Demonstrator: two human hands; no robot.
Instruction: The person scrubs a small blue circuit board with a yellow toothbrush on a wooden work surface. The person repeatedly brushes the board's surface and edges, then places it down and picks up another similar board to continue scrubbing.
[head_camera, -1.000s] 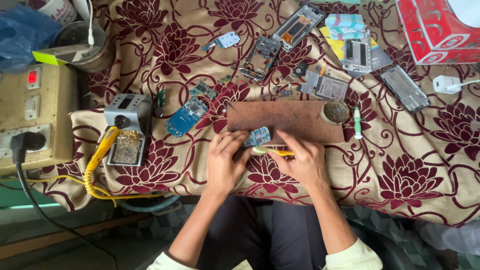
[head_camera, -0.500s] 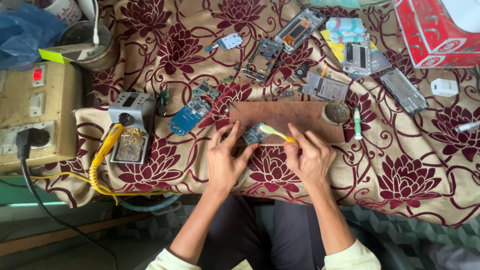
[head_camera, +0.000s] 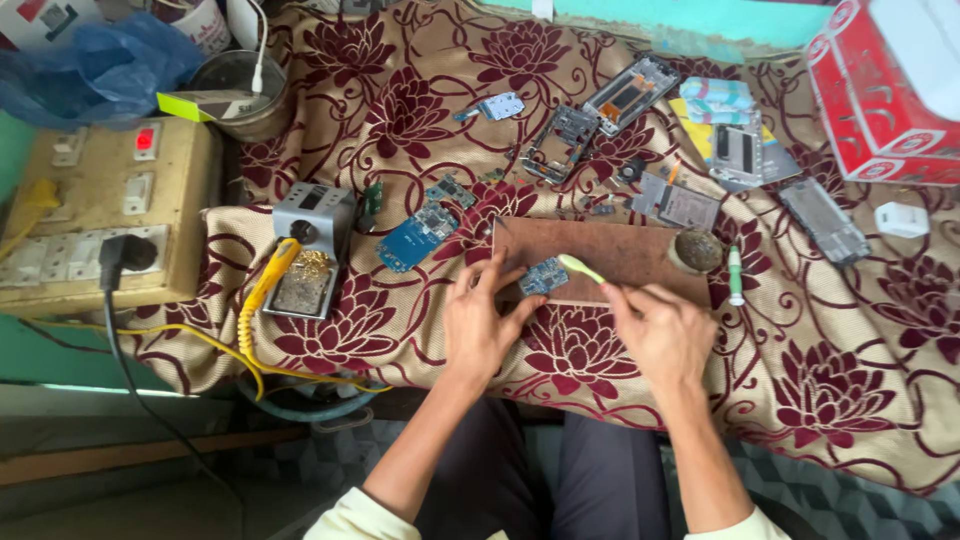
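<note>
My left hand (head_camera: 482, 325) pins a small blue circuit board (head_camera: 544, 276) against the near edge of a brown board (head_camera: 620, 252) with its fingertips. In my right hand (head_camera: 660, 335) is a pale green toothbrush (head_camera: 584, 270), its head resting right beside the circuit board. Both hands lie on a cloth with dark red flowers (head_camera: 800, 330), and my forearms reach up from the bottom of the view.
A grey soldering station (head_camera: 310, 248) with a yellow coiled cable stands at the left, beside a beige switch box (head_camera: 100, 225). Phone frames, boards and parts (head_camera: 570, 140) lie scattered behind. A red box (head_camera: 880, 100) is at the far right, and a small round tin (head_camera: 697, 250) sits on the brown board.
My right hand has swung the toothbrush from lying flat near my fingers up to the circuit board's right edge. My left hand stays on the board.
</note>
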